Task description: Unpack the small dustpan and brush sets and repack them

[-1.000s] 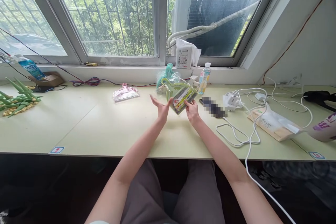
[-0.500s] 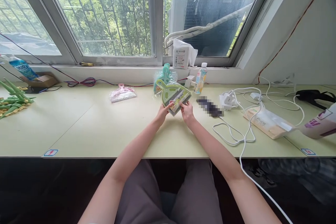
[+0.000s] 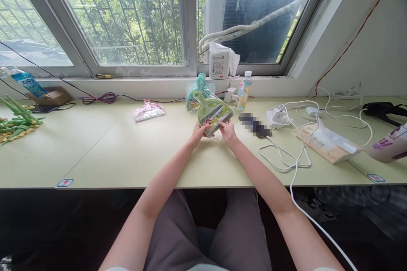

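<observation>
Fingers of both hands pinch the lower edge of a green dustpan set in clear wrapping, held tilted just above the desk, its handle pointing toward the window. The left hand grips the bottom left corner, thumb on the front label; the right hand closes on the bottom right corner. Just behind stands a teal packet, beside a small drink bottle. A pink packet lies farther left, white cables to the right.
</observation>
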`<action>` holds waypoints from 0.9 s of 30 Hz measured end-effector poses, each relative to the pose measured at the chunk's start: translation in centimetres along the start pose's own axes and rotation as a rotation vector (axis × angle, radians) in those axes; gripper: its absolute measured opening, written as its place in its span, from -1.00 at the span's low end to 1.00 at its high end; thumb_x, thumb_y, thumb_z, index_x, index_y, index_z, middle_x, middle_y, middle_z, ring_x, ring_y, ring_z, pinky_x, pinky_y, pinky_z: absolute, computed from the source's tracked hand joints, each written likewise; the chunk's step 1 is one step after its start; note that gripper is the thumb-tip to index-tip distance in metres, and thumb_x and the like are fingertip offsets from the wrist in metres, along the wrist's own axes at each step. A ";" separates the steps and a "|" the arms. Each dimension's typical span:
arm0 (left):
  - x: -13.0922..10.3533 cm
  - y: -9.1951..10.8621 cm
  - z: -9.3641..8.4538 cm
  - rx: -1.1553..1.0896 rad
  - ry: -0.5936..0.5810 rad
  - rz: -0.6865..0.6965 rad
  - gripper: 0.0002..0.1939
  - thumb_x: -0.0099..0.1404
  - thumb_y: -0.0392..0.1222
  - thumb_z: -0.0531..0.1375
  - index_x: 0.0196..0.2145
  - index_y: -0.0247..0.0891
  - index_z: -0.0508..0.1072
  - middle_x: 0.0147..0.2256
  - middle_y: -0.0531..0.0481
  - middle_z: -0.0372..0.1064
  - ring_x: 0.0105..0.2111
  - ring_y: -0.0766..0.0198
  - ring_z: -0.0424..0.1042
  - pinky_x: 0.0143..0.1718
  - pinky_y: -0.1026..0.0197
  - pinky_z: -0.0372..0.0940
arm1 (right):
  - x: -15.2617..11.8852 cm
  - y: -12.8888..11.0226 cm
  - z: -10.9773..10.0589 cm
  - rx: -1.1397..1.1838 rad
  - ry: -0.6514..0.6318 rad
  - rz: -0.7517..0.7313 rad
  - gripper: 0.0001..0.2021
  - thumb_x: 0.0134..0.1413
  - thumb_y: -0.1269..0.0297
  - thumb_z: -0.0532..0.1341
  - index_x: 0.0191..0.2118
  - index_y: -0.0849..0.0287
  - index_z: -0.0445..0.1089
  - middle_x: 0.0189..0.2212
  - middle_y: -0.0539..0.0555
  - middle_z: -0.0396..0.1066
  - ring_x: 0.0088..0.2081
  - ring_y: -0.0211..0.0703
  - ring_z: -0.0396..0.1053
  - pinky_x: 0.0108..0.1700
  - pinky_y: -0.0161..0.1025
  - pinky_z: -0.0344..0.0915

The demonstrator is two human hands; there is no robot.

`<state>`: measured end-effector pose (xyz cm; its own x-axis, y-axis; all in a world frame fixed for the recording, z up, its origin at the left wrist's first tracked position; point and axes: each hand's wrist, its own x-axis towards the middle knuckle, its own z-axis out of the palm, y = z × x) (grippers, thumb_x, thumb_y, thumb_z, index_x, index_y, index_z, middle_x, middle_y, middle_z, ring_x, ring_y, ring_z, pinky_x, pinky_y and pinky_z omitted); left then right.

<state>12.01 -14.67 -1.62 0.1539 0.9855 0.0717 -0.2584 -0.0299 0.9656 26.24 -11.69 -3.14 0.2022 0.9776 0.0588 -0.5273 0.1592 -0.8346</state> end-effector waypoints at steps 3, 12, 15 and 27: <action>0.8 0.7 -1.3 -0.081 0.086 -0.048 -0.60 0.05 -0.27 0.24 -0.10 -0.33 0.36 -0.31 -0.08 0.48 -0.45 0.24 0.45 -0.38 0.08 0.46 | 0.9 -1.5 -0.8 -0.105 -0.170 0.140 -0.84 -0.07 0.42 0.34 -0.32 0.18 0.37 -0.34 0.12 0.52 -0.19 -0.07 0.52 0.03 -0.07 0.43; 2.2 1.9 -6.5 -0.201 0.222 -0.256 -0.67 0.13 -0.37 0.13 -0.11 -0.40 0.39 -0.51 -0.03 0.43 -0.58 0.32 0.39 -0.56 0.31 0.35 | 0.9 -4.3 -3.0 -0.801 -0.242 -0.556 -0.51 -0.18 0.61 0.30 -0.11 -0.07 0.49 0.08 -0.05 0.38 0.20 -0.01 0.22 0.32 0.07 0.02; 2.3 1.5 -7.2 -0.159 0.143 -0.290 -0.64 0.15 -0.37 0.13 -0.07 -0.42 0.38 -0.51 -0.05 0.44 -0.57 0.28 0.41 -0.55 0.28 0.37 | 1.0 -3.7 -3.0 -0.781 -0.289 -0.521 -0.58 -0.18 0.49 0.36 -0.13 -0.07 0.52 -0.13 -0.04 0.52 -0.02 -0.01 0.43 0.19 0.06 0.22; 2.0 2.3 -7.6 -0.241 0.196 -0.310 -0.63 0.15 -0.44 0.12 -0.05 -0.40 0.36 -0.48 -0.03 0.42 -0.62 0.39 0.33 -0.65 0.38 0.30 | 0.8 -5.3 -3.5 -0.935 -0.448 -0.582 -0.44 -0.27 0.59 0.35 -0.11 -0.17 0.52 0.10 -0.18 0.36 0.19 0.02 0.21 0.31 0.08 -0.01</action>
<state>4.46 -11.47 -1.19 0.0816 0.9555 -0.2834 -0.4475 0.2892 0.8462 32.04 -12.18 -0.60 -0.1924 0.7821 0.5927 0.3928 0.6148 -0.6839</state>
